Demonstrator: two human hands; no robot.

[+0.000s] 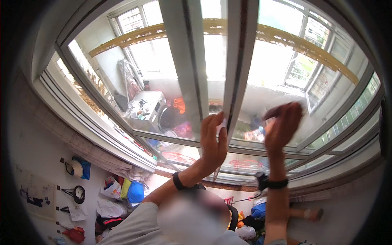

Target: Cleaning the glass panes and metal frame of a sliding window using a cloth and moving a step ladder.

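Note:
My left hand (214, 141) is raised to the upright metal frame (234, 81) in the middle of a glass sliding door. Its fingers curl around a small white thing (221, 125), perhaps a cloth or wad of paper; most of it is hidden. Farther right, my right hand (284, 126) is up in front of the right glass pane (261, 98), its fingers bent toward the left. Motion blurs those fingers, and whether they hold anything is unclear. Dark bands circle both wrists, with a small dark device at the right one.
Through the glass show a white washing machine (152, 108), an orange cloth (179, 105) and bright windows. Yellow tape strips (302, 43) cross the panes. Bags (112, 188) lie on the floor at left; hats (75, 168) hang on the left wall. A bare foot (313, 214) shows lower right.

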